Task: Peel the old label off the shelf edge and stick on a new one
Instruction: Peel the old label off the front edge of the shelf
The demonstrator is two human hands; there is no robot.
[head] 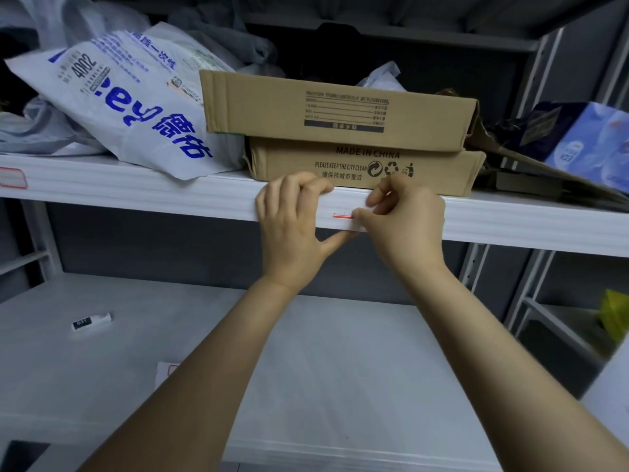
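Note:
A white label with a red border (343,216) lies on the white shelf edge (170,194), mostly hidden between my two hands. My left hand (292,226) grips the shelf edge, fingers curled over the top and thumb underneath. My right hand (405,219) presses thumb and fingertips against the label's right part on the edge. Whether the label is stuck flat or partly lifted, I cannot tell. Another red-bordered label (13,177) sits on the same edge at far left.
Two stacked cardboard boxes (340,131) and a white printed bag (129,107) sit on the shelf above my hands. The lower shelf (306,352) holds a small black-and-white tube (91,321) and a sheet of labels (166,371). Grey shelving uprights (531,284) stand at the right.

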